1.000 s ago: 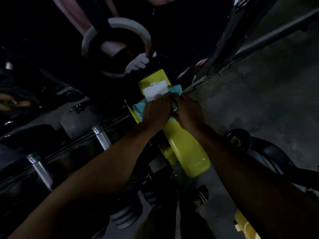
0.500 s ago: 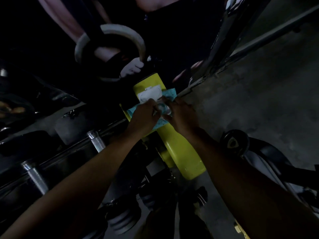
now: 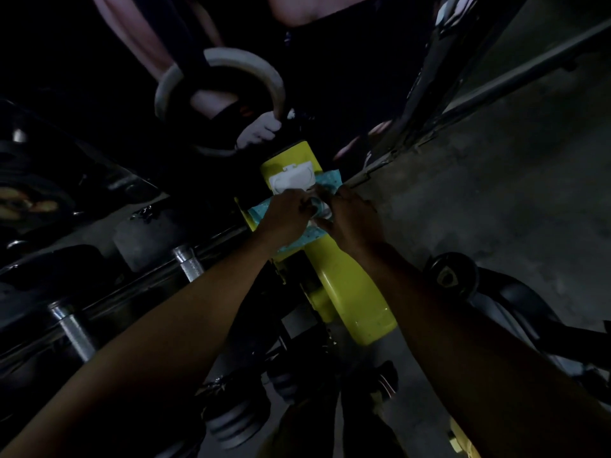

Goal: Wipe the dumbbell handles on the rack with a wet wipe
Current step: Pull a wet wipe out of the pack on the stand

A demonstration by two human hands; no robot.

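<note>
A teal wet-wipe pack lies on the yellow end post of the rack, its white flip lid open. My left hand rests on the pack with curled fingers at its opening. My right hand pinches at a bit of white wipe in the opening. Two steel dumbbell handles stick out of the dark rack at lower left.
Another person stands beyond the rack, a gloved hand holding a grey weight plate. Dark dumbbell heads sit low in the rack. A black bench part is at right, on the concrete floor.
The open lid has come into fuller view above my left hand. Both hands' fingertips have drawn together at the pack's opening, where white wipe now shows.
</note>
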